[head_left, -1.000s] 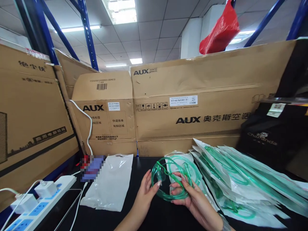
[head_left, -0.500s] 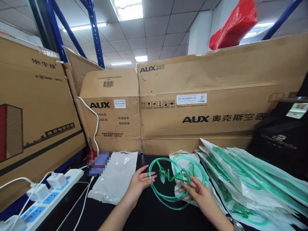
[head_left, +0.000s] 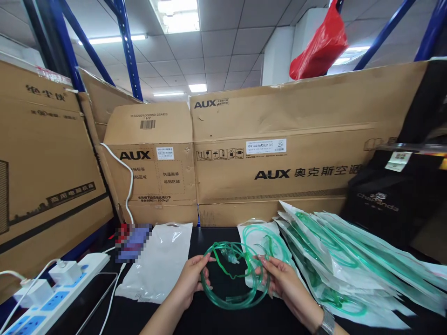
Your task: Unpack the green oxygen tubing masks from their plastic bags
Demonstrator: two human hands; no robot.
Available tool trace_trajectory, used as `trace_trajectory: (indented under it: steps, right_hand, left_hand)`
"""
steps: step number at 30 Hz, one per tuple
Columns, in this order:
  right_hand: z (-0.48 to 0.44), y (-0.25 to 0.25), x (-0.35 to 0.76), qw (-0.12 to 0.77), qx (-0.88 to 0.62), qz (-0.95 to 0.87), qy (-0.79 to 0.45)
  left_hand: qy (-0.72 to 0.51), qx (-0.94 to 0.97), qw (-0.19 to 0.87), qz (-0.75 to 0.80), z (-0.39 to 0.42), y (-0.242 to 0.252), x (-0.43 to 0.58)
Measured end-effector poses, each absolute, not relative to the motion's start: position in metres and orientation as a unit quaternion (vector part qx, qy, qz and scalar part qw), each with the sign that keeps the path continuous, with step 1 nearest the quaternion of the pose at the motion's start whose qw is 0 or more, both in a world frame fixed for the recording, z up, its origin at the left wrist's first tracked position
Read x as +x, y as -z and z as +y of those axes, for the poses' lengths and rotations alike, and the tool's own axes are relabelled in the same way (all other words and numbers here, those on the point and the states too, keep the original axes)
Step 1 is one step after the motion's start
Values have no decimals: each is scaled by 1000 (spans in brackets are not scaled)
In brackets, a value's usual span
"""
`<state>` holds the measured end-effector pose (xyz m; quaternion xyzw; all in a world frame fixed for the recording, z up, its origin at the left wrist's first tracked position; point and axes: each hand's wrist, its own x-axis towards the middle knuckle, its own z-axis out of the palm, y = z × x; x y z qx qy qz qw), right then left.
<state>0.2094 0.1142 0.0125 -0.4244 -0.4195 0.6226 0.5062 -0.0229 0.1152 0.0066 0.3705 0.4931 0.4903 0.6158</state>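
Observation:
A coil of green clear tubing (head_left: 233,298) with a small connector piece (head_left: 228,255) hangs between both hands above the black table (head_left: 216,321). My left hand (head_left: 190,281) grips the left side of the coil with curled fingers. My right hand (head_left: 284,284) pinches its right side. Just behind lies another coil of green tubing (head_left: 267,242) in a clear packet.
A stack of packaged green tubing sets (head_left: 345,260) spreads on the right. Empty white bags (head_left: 159,265) lie on the left, beside a power strip (head_left: 52,298) with chargers and a phone (head_left: 94,298). Cardboard boxes (head_left: 279,153) wall the back; a black bag (head_left: 401,200) stands right.
The hands have drawn apart and lowered the coil, which has widened into a flatter loop. The left hand has gone from open fingers to curling round the tubing.

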Motion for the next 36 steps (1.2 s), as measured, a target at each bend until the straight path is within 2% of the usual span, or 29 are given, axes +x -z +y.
trace_trajectory:
  steps: [5, 8, 10, 12, 16, 19, 22, 24, 28, 36]
  right_hand:
    - [120, -7, 212, 522, -409, -462, -589]
    - [120, -4, 210, 514, -387, -515, -566]
    - [117, -3, 209, 494, -394, -586, -508]
    - [110, -3, 209, 430, -425, -686, -406]
    - [101, -1, 210, 215, -484, -827, -188]
    - [104, 6, 212, 145, -537, -828, -78]
    - [111, 14, 214, 133, -563, -816, 6]
    - [114, 16, 215, 134, -559, -817, 54]
    - [114, 13, 218, 124, -558, -813, 111]
    - [118, 9, 222, 114, -580, -797, 127]
  left_hand:
    - [-515, 402, 565, 504, 123, -2, -23]
    - [-562, 426, 484, 518, 133, -3, -33]
    - [-574, 448, 421, 540, 139, -2, -41]
    - [-564, 479, 359, 568, 141, 0, -46]
    - [-513, 553, 286, 591, 134, 12, -39]
    - [-392, 656, 222, 606, 123, 18, -31]
    - [-219, 745, 133, 616, 116, 18, -28]
    - [-167, 759, 108, 620, 113, 17, -28]
    - [-137, 755, 92, 635, 113, 15, -26]
    - [-156, 780, 37, 605, 107, 2, -19]
